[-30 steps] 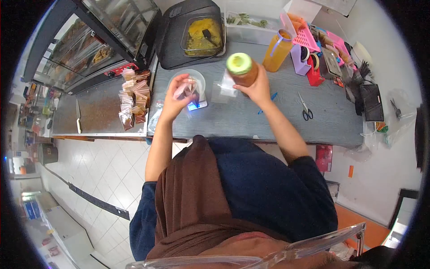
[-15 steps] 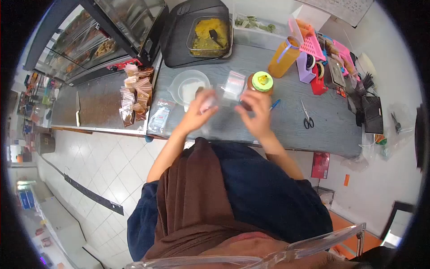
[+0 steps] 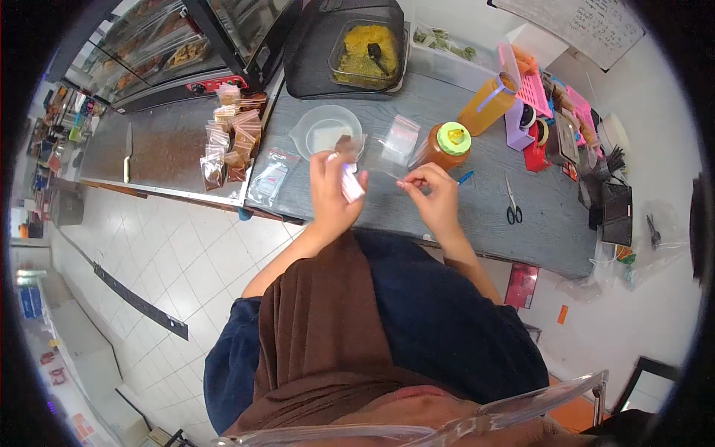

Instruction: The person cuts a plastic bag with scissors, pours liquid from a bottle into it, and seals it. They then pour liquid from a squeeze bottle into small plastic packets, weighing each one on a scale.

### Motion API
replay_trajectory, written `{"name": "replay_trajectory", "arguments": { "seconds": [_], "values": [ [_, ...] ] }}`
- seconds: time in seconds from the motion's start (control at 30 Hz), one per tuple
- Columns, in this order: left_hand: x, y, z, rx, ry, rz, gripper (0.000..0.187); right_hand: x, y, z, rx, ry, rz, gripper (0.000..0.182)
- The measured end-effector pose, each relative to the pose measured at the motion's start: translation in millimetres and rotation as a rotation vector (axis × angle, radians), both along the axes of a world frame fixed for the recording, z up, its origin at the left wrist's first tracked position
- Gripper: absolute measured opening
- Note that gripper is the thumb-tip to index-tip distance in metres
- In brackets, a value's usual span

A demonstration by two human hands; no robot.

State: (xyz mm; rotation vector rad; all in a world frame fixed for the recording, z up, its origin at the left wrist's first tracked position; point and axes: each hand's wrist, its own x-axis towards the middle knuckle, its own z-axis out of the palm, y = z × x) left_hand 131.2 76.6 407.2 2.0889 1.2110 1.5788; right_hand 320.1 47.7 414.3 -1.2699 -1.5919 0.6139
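My left hand [image 3: 333, 195] is closed around a small clear zip bag [image 3: 351, 183] with a pale, pinkish strip. A brown patch shows just above its fingers, in front of the round clear plastic bowl [image 3: 328, 119]. My right hand [image 3: 435, 195] has thumb and forefinger pinched together; what is between them I cannot make out. Just beyond it lies a stack of flat zip bags [image 3: 401, 140]. A jar of reddish-brown sauce with a light green lid [image 3: 453, 137] stands close behind the right fingers.
Filled brown sachets [image 3: 237, 141] lie in rows at the left, near a knife [image 3: 127, 153]. More plastic packets [image 3: 272, 177] lie beside the bowl. Scissors [image 3: 512, 201], a blue pen [image 3: 465, 177] and an amber bottle [image 3: 488, 103] are rightward. A glass dish [image 3: 345, 78] sits behind.
The view has shifted slightly. My left hand has turned, showing more of the small bag. My right hand's fingers have gone from spread beside the jar to pinched together.
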Motion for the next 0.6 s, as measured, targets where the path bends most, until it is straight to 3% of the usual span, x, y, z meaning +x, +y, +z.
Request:
{"name": "replay_trajectory", "arguments": {
  "seconds": [0.03, 0.13, 0.17, 0.47, 0.53, 0.6],
  "values": [
    [-0.6, -3.0, 5.9, 0.068, 0.029, 0.070, 0.029, 1.0, 2.7, -5.6, -0.027, 0.031, -0.013, 0.012],
    [5.3, -10.0, 21.0, -0.090, 0.218, -0.185, 0.025, -5.1, 4.6, -24.5, -0.190, 0.321, 0.132, 0.010],
    [8.5, -13.2, 20.0, -0.219, 0.167, -0.225, 0.023, -7.0, 3.8, -28.9, -0.221, 0.319, 0.150, 0.010],
    [-0.8, -4.2, 9.3, -0.223, 0.098, -0.350, 0.013, -12.6, -5.8, -8.3, -0.486, 0.437, 0.270, 0.003],
    [-3.2, -3.7, 10.4, -0.129, 0.234, -0.292, 0.014, -16.5, -6.4, -10.0, -0.509, 0.499, 0.268, 0.005],
    [-1.3, -6.5, 14.6, -0.085, 0.340, -0.224, 0.014, -20.0, -8.6, -2.1, -0.255, 0.082, 0.147, 0.008]
  ]
}}
